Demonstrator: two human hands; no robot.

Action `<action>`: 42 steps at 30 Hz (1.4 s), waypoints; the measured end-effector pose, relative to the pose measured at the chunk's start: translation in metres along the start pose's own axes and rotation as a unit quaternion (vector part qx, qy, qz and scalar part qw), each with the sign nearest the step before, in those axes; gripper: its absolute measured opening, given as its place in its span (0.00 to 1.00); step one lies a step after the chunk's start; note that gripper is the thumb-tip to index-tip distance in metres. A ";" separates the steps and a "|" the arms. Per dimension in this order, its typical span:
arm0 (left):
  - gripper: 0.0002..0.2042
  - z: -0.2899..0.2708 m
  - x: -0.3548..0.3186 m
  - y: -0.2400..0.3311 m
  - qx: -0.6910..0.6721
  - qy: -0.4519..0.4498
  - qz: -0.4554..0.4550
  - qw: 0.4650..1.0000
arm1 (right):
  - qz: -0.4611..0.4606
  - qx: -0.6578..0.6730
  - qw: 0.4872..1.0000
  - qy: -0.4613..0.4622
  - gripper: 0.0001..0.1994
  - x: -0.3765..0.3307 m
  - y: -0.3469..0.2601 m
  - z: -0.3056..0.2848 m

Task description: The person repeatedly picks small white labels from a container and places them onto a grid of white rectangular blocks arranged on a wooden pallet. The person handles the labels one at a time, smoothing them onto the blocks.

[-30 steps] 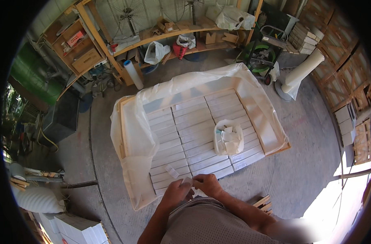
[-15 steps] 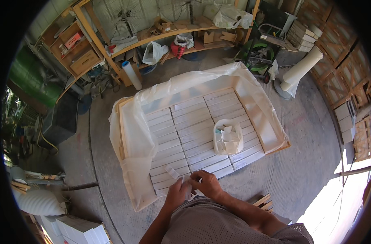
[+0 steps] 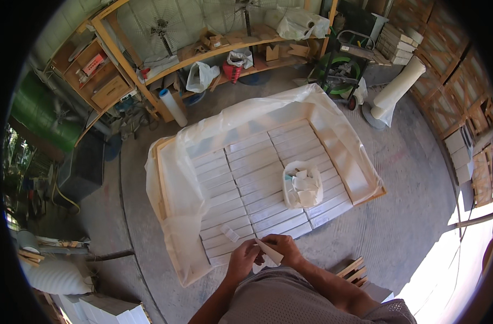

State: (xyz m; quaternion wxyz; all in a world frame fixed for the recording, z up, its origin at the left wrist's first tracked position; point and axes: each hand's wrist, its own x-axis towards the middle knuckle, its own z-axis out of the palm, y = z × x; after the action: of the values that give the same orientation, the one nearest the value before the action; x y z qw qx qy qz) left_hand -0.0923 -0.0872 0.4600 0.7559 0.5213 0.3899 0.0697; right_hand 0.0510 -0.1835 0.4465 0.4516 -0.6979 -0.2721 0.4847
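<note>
At the frame's lower centre, your right hand pinches a pale paper; your left hand curls beside it, its grip unclear. White boxes fill the centre, beneath a bag of scraps.

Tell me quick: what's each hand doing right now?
Left hand: curled beside the paper; can't tell if it grips.
Right hand: closed, holding the paper.
</note>
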 end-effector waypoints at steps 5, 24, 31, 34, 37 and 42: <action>0.10 0.026 0.016 -0.008 0.144 0.054 0.020 0.988 | -0.061 -0.114 0.990 0.050 0.11 -0.002 0.020 -0.018; 0.10 0.144 0.318 -0.126 0.186 0.036 -0.100 0.977 | 0.172 0.207 0.837 0.475 0.14 -0.033 0.200 -0.172; 0.20 0.156 0.294 -0.129 0.267 0.007 -0.111 0.957 | 0.236 0.021 0.897 0.374 0.12 -0.009 0.205 -0.122; 0.24 0.127 0.235 -0.130 0.257 -0.089 -0.234 0.934 | 0.189 -0.114 0.916 0.334 0.09 0.011 0.197 -0.098; 0.21 0.074 0.179 -0.168 0.187 -0.144 -0.292 0.927 | 0.164 -0.138 0.935 0.284 0.08 0.032 0.184 -0.072; 0.14 0.004 0.120 -0.191 -0.017 -0.004 -0.360 0.933 | 0.157 -0.080 0.963 0.205 0.11 0.062 0.193 -0.014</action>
State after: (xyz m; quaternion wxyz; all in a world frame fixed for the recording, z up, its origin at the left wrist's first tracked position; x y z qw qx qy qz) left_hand -0.0650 -0.1137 0.2371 0.7408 0.3333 0.5470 -0.2024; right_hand 0.0767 -0.2233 0.2487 0.3584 -0.8504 -0.0986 0.3724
